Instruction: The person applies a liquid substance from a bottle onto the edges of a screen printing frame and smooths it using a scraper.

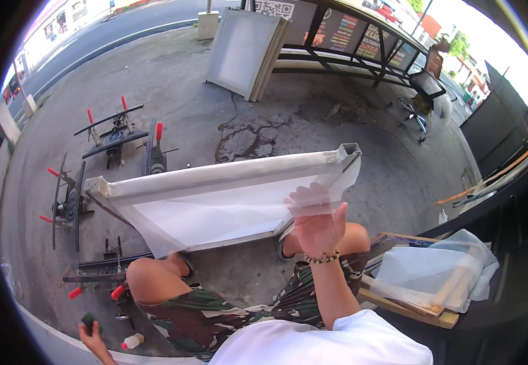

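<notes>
A metal frame (221,167) stands on edge between my legs, tilted, with white translucent mesh (215,213) on it, hanging loose along its edges. My right hand (315,222) is raised at the frame's right end, palm toward me and fingers stretched out; the fingertips show hazily through the sheer mesh. My left hand (93,340), low at the left, grips a dark green pad (89,322). A small white bottle with a red cap (134,340) lies on the ground beside it.
Black clamping rigs with red handles (121,137) lie at the left. More frames (233,55) lean against a black railing at the back, near an office chair (425,91). At the right are wooden frames (443,316) under plastic sheeting (422,277); a road (93,42) runs beyond.
</notes>
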The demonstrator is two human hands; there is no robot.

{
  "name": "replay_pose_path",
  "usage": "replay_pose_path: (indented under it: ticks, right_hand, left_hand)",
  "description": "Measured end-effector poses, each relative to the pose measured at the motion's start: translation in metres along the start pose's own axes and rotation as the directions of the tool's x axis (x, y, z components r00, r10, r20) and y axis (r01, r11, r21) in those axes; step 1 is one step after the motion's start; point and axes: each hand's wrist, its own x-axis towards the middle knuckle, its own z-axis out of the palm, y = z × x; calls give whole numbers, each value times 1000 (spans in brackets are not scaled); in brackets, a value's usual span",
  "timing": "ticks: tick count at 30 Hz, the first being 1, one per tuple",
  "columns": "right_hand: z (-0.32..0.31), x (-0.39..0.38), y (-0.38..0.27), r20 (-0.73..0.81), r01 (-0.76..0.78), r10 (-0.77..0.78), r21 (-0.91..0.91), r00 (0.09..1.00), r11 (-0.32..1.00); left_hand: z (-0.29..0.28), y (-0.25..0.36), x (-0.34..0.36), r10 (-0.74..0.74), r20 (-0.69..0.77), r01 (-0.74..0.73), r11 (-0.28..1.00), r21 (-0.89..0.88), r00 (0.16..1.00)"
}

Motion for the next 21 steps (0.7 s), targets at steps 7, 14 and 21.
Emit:
replay_pose_path:
  ticks: [7,14,21]
  right_hand:
    - [-2,43,-65,-131,-132,81,-451,988,883]
    - [7,58,-77,-222,-150,-1,-662,975,734]
    - [1,56,-71,-135,-105,27,-614,990,782]
  left_hand:
    - [95,382,115,670,-3,-607,672,-425,743]
    - [292,626,5,926,377,-709,257,-657,-14]
    - [371,665,-31,884,345,-622,82,-779,-316]
